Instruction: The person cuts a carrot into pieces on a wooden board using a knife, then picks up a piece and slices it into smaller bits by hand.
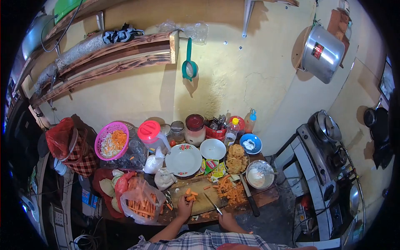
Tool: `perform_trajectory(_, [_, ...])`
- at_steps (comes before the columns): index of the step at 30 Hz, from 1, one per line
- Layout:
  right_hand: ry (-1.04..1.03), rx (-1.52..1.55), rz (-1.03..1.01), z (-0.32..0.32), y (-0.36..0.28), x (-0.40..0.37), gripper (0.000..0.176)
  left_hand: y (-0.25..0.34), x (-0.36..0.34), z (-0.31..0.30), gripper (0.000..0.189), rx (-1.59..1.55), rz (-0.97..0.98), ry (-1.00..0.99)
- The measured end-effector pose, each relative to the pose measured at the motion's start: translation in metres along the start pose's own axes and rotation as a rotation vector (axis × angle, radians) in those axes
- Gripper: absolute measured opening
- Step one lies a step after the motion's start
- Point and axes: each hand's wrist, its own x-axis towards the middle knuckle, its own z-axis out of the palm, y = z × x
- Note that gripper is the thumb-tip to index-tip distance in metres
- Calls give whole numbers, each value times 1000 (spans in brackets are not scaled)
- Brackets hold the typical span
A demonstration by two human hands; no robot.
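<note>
On the wooden cutting board (201,201), my left hand (184,208) has its fingers closed on cut carrot pieces (191,195) near the left end. My right hand (226,219) is wrapped round the handle of a small knife (213,204), its blade pointing up and left over the board. Chopped carrot (230,190) is heaped at the board's right. A clear plastic bag of carrots (143,203) lies to the left of my left hand. Beside the heap, a larger knife with a black handle (253,206) lies untouched.
Behind the board stand a floral plate (183,159), a white bowl (213,149), fried food (237,158) and a bowl of white mixture (260,174). A pink basket of shredded vegetables (111,141) is at the left. A stove (323,146) stands at the right.
</note>
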Motion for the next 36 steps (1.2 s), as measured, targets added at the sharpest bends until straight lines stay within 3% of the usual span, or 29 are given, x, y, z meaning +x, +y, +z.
perform_trajectory(2, [61,59,-43,-14,-9,-1,28,0,2,1,27,137,120,68])
perform_trajectory(7, [324,19,-150,-37,-8,11,30,0,14,4,26,229,274,-5])
perform_trajectory(8, [348,93,-148,-40,-3,17,29,-2,13,4,26,299,358,-58])
perform_trajectory(11, [363,136,-84,-48,7,25,26,3,10,7,28,337,366,-136])
perform_trajectory(15, [401,197,-112,-37,26,42,21,-3,13,13,26,368,488,-87])
perform_trajectory(19, [427,183,-93,-26,31,60,22,1,15,16,26,381,385,-126])
perform_trajectory(23, [315,228,-93,-19,28,55,19,2,9,15,24,380,368,-120])
perform_trajectory(25, [300,94,-185,-19,29,58,19,14,10,13,20,363,495,-102])
perform_trajectory(27, [278,86,-244,-16,32,65,20,20,11,12,17,323,502,-76])
perform_trajectory(33, [305,130,-318,-18,27,62,22,30,3,6,19,-13,237,267])
perform_trajectory(35, [122,305,-96,-20,30,61,24,6,6,2,20,-41,212,284])
perform_trajectory(36, [117,297,-100,-24,31,57,24,3,6,0,22,-121,187,318])
